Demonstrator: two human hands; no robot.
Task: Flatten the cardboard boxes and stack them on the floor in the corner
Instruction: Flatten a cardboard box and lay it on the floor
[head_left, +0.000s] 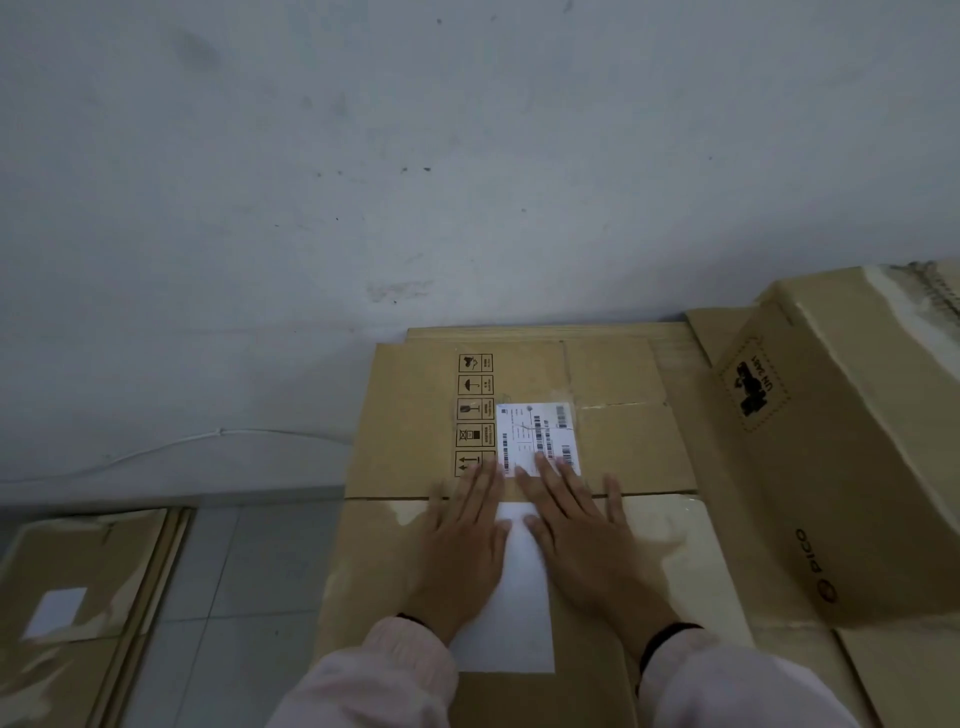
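Observation:
A flattened cardboard box (415, 415) lies on the floor against the wall, on top of other flat cardboard. It carries printed handling symbols, a barcode label (540, 431) and a blank white sheet (514, 623). My left hand (462, 545) and my right hand (582, 540) press down flat on it side by side, fingers straight and spread, over the fold line and the white sheet. Both wrists wear pale pink sleeves.
A box still standing in shape (857, 441), marked PICO, sits at the right on the flat cardboard. More flattened cardboard (72, 597) lies at the lower left. Grey floor tiles (249, 571) run between the piles. A white cable (182, 441) trails along the wall's base.

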